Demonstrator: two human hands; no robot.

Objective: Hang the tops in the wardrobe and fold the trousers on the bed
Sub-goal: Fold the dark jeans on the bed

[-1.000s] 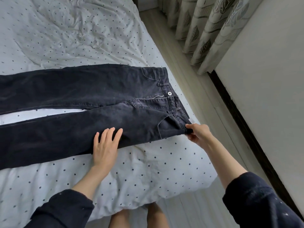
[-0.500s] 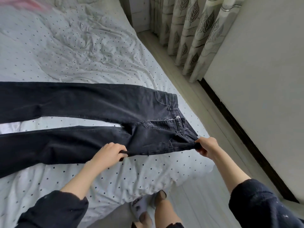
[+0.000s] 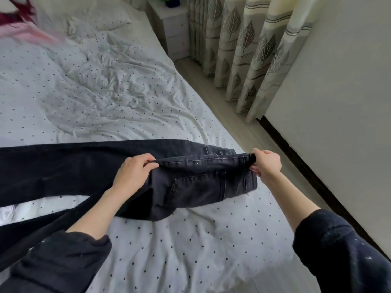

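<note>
Trousers (image 3: 190, 187) mid-fold: our left hand (image 3: 133, 172) and right hand (image 3: 266, 163) pinch the near leg's edge, lifted; next, lay it onto the far leg.

Your arms: dark sleeves, bare forearms.
You wore a dark navy, near-black top; the left sleeve (image 3: 57, 259) was pushed up and bunched below the elbow, the right sleeve (image 3: 338, 250) likewise. Small pale flecks dotted both cuffs. Left hand (image 3: 133, 173) and right hand (image 3: 267, 163) were ungloved, without rings.
</note>
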